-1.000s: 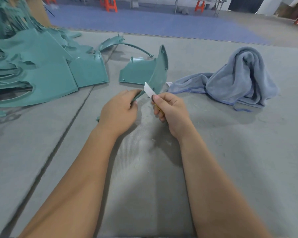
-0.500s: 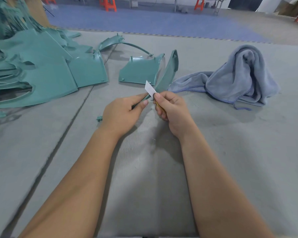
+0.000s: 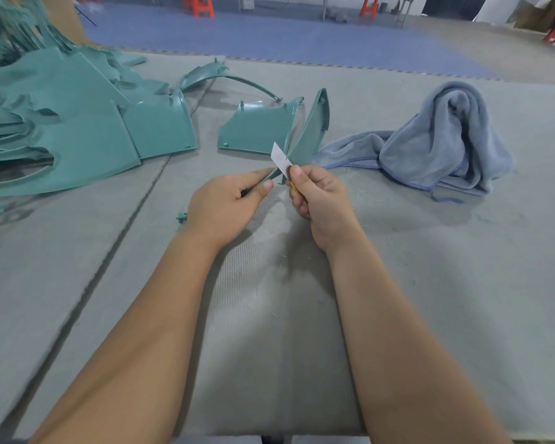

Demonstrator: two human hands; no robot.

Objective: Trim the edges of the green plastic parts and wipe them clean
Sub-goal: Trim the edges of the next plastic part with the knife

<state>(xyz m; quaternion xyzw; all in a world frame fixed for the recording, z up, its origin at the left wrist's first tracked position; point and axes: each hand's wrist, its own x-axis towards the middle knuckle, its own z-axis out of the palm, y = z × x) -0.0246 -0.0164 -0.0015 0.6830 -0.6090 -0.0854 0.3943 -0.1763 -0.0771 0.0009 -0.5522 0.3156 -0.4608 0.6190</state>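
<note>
Green part [image 3: 310, 136] pinched by left hand [image 3: 225, 205] | right hand [image 3: 321, 200] grips blade [image 3: 281, 158] | shave edge shallow, stroke away from thumb

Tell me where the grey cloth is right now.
In the head view, the crumpled grey-blue microfibre cloth lies on the grey mat, right of the right hand and beside the held green plastic part.

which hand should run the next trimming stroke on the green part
Right. The right hand already holds the blade at the green part; the left hand has its grip on the part's near end, steadying it.
</note>
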